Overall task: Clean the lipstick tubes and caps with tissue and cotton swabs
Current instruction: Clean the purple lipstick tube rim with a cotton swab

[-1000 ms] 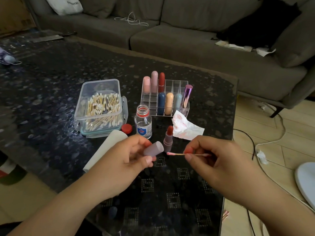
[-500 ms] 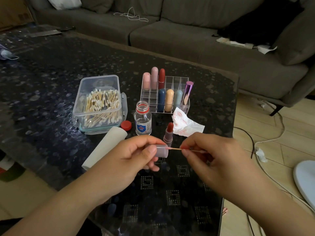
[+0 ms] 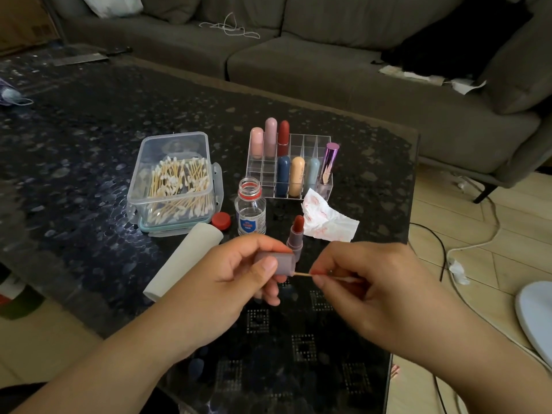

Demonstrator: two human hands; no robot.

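My left hand (image 3: pixel 230 276) grips a mauve lipstick cap (image 3: pixel 283 262) lying sideways, its mouth facing right. My right hand (image 3: pixel 364 282) pinches a cotton swab (image 3: pixel 303 274) whose left end sits inside the cap's mouth. Just behind the cap, an uncapped dark red lipstick (image 3: pixel 296 231) stands upright on the table. A crumpled tissue (image 3: pixel 325 222) with red smears lies to its right. Several capped lipsticks stand in a clear acrylic organizer (image 3: pixel 319 144).
A clear box of cotton swabs (image 3: pixel 174 180) sits at the left, with an open small glass bottle (image 3: pixel 250 210) and its red cap (image 3: pixel 221 220) beside it. A white roll (image 3: pixel 185 258) lies by my left hand. The table edge (image 3: pixel 410 204) and floor cables are at the right.
The cap has turned so its mouth faces the swab, and the swab's pink tip has gone into the cap. Both hands have come closer together.
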